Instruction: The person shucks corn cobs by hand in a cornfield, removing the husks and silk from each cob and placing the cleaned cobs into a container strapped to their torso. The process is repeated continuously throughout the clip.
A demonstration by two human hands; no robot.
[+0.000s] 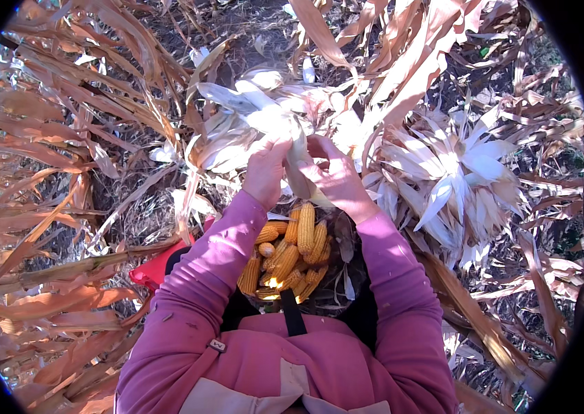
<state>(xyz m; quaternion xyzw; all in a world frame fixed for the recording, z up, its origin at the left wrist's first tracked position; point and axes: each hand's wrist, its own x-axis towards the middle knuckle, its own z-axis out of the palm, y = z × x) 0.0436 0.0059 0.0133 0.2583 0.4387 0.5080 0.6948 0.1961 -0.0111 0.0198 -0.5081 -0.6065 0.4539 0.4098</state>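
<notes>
Both hands meet around an ear of corn in pale husk (298,155), above the ground in front of me. My left hand (266,168) grips its left side, the fingers bright in the sun. From the right, my right hand (338,176) has its fingers and thumb closed on the husk. Whether kernels show inside the husk cannot be told in the glare. Just below the hands, close to my body, lies a heap of husked yellow corn cobs (284,261).
Dry corn stalks and leaves (54,139) crowd the left side. A pile of stripped husks (457,171) lies on the right, with more loose husks (225,145) beyond my hands. Red material (155,266) shows beside my left forearm.
</notes>
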